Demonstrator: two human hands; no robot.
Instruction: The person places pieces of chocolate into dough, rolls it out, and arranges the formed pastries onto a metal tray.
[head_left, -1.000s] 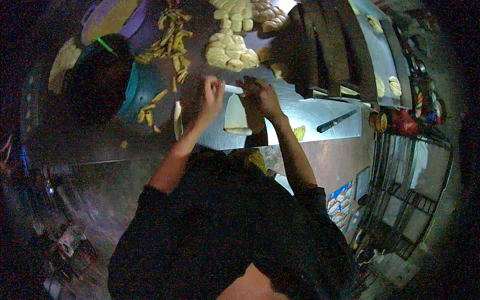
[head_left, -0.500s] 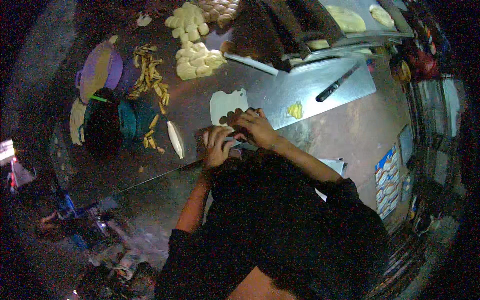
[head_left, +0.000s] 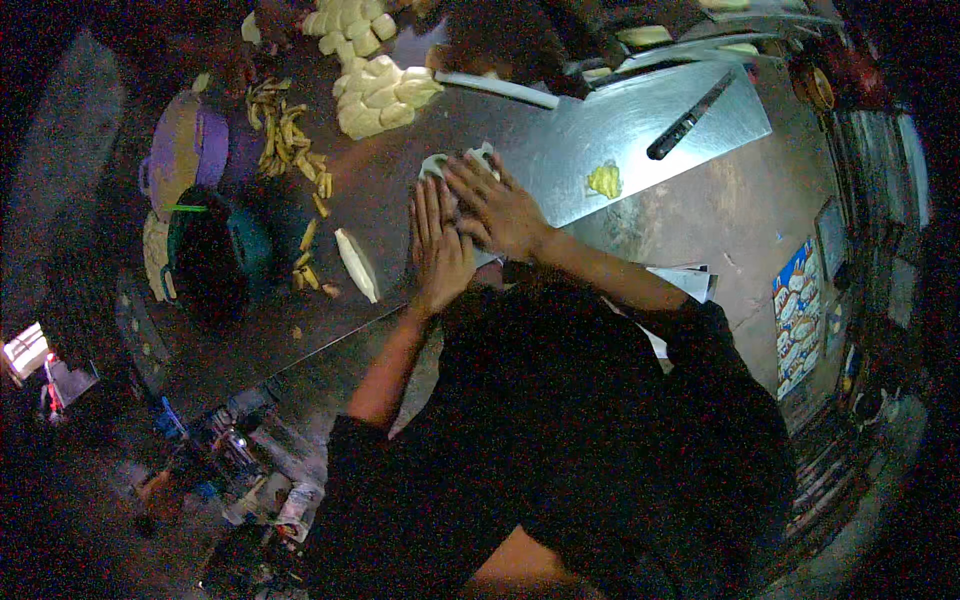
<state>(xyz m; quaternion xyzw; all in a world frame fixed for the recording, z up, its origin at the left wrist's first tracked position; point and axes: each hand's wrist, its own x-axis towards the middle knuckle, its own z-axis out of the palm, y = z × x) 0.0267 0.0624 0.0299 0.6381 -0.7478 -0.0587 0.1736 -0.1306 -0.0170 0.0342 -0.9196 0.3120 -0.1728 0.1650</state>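
My left hand [head_left: 440,240] lies palm down with fingers stretched forward over a pale sheet of dough [head_left: 433,167]. My right hand [head_left: 500,210] is spread flat just beside it, fingers angled up-left across the same dough and hiding much of it. The dough sits at the left end of a shiny metal sheet [head_left: 560,160]. On that sheet are a yellow dollop [head_left: 604,180] and a black-handled knife [head_left: 675,135]. A pale rolled piece of dough [head_left: 355,265] rests left of my hands.
Dough piles [head_left: 380,100] and a long white bar [head_left: 500,90] lie beyond my hands. Yellowish strips [head_left: 285,135], a purple tub [head_left: 205,150] and a dark teal container [head_left: 245,245] stand left. Trays with dough [head_left: 645,38] are at back right, a printed sheet [head_left: 798,310] at right.
Over the last half second both hands moved forward, away from my body, onto the dough sheet, and their curled fingers stretched out. The earliest view was angled differently, with my hands on a white strip.
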